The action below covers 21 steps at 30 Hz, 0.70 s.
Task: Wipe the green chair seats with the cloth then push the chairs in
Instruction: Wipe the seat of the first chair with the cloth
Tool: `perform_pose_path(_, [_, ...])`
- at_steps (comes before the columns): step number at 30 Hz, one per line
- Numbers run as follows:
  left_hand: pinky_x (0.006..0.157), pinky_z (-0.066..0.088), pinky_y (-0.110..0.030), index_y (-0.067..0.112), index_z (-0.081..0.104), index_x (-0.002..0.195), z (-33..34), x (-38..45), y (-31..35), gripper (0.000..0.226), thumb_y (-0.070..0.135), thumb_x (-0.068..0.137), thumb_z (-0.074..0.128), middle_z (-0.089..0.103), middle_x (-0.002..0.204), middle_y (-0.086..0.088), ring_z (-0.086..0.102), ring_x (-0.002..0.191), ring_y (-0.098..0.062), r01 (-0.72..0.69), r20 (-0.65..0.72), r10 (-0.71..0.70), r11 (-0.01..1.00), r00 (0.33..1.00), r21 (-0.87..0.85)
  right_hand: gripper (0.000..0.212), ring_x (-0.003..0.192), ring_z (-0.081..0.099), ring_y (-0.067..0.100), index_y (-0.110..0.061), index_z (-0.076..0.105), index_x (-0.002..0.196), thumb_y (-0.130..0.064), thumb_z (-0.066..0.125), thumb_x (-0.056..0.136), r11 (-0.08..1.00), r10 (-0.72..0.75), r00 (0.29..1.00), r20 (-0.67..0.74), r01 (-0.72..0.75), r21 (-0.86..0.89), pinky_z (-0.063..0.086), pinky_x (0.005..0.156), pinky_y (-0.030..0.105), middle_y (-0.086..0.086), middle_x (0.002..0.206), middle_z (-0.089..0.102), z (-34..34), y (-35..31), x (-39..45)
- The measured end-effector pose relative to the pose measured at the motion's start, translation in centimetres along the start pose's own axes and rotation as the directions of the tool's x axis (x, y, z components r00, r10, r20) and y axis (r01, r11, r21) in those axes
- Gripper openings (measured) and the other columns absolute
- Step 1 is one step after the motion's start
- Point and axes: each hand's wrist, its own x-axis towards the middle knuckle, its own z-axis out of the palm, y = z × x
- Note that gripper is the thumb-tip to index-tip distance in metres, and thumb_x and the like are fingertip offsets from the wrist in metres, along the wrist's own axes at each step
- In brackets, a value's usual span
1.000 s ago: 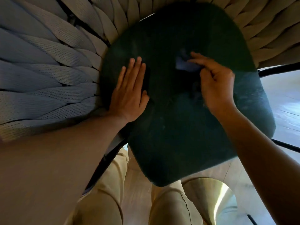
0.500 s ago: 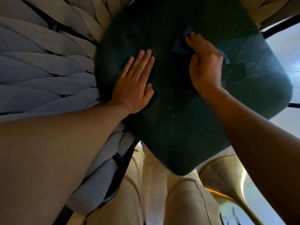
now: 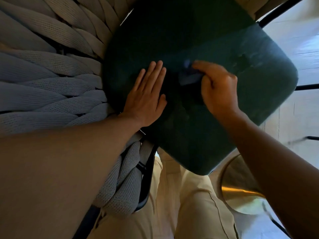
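The green seat cushion (image 3: 198, 118) lies in the chair, with its near corner pointing toward the person's legs. The left hand (image 3: 146, 97) rests flat on the left part of the cushion, fingers straight and close together, thumb a little apart; it holds nothing. Compared with half a second ago it stays at the same place on the seat, with the same flat pose.

The right hand (image 3: 219, 87) is what differs. Before, it was higher on the cushion, nearer to the far edge — now it is at the middle of the seat, just beside the left hand's fingertips. Its fingers are curled over the dark blue cloth (image 3: 189, 77) and press it against the cushion. The cloth shows only as a small bunched piece at the left of the fingers; the rest is hidden under the hand. The hand looks slightly blurred.

The thick woven rope backrest (image 3: 51, 75) curves around the left side of the seat, touching the cushion edge. Below the cushion are the person's beige trousers (image 3: 189, 204), and at the right — a round brass-coloured base (image 3: 241, 192) on the pale floor (image 3: 296, 49).
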Motion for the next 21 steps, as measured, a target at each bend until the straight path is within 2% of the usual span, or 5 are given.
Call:
perform_pose_path(2, [0.127,0.010,-0.047,0.003,0.009,0.161,0.4,-0.5,0.3,0.071,0.040,0.102,0.020,0.002,0.170,-0.014,-0.001,0.157,-0.026,-0.038,0.013,0.038,0.999,0.999,-0.004,0.054,0.142,0.044,0.025,-0.004,0.057,0.139,0.002,0.041,0.088,0.996,0.081,0.991,-0.105,-0.083,-0.011,0.031,0.121,0.031,0.014,0.147,0.053,0.3,-0.1,-0.1])
perform_pose_path(6, [0.127,0.010,-0.047,0.003,0.010,0.161,1.7,-0.8,0.2,0.069,0.041,0.104,0.021,0.004,0.170,-0.014,0.001,0.157,-0.026,-0.092,0.026,0.091,0.994,0.996,0.056,0.075,0.155,0.008,0.030,-0.007,0.018,0.159,-0.001,0.041,0.088,0.965,0.248,0.968,-0.036,-0.250,-0.074,0.003,0.120,0.023,0.013,0.166,0.017,2.1,0.9,0.5])
perform_pose_path(13, [0.126,0.011,-0.048,0.003,0.014,0.161,2.3,-0.7,0.1,0.069,0.037,0.103,0.029,0.010,0.169,-0.014,0.007,0.157,-0.027,-0.109,-0.044,0.112,0.991,0.993,0.075,0.046,0.146,0.038,0.024,-0.012,0.062,0.135,-0.006,0.040,0.094,0.980,0.118,0.986,-0.118,-0.135,-0.146,0.025,0.122,0.045,0.007,0.150,0.051,5.0,2.0,-1.0])
perform_pose_path(16, [0.127,0.009,-0.047,0.003,0.014,0.161,2.2,-0.6,0.1,0.069,0.035,0.101,0.029,0.010,0.169,-0.014,0.007,0.157,-0.027,-0.109,-0.041,0.112,0.991,0.993,0.073,0.037,0.137,0.050,0.023,-0.010,0.070,0.123,-0.006,0.044,0.097,0.991,-0.048,0.997,-0.053,0.041,-0.128,0.034,0.117,0.042,0.007,0.138,0.062,4.8,2.4,-3.1])
perform_pose_path(21, [0.127,0.009,-0.047,0.002,0.014,0.161,2.0,-0.7,-0.1,0.069,0.032,0.100,0.030,0.009,0.169,-0.015,0.006,0.157,-0.027,-0.116,-0.046,0.118,0.992,0.992,0.052,0.032,0.129,0.058,0.021,-0.009,0.075,0.112,-0.003,0.048,0.096,0.989,-0.136,0.991,0.015,0.137,-0.060,0.042,0.111,0.047,0.005,0.128,0.068,4.5,2.3,-6.0])
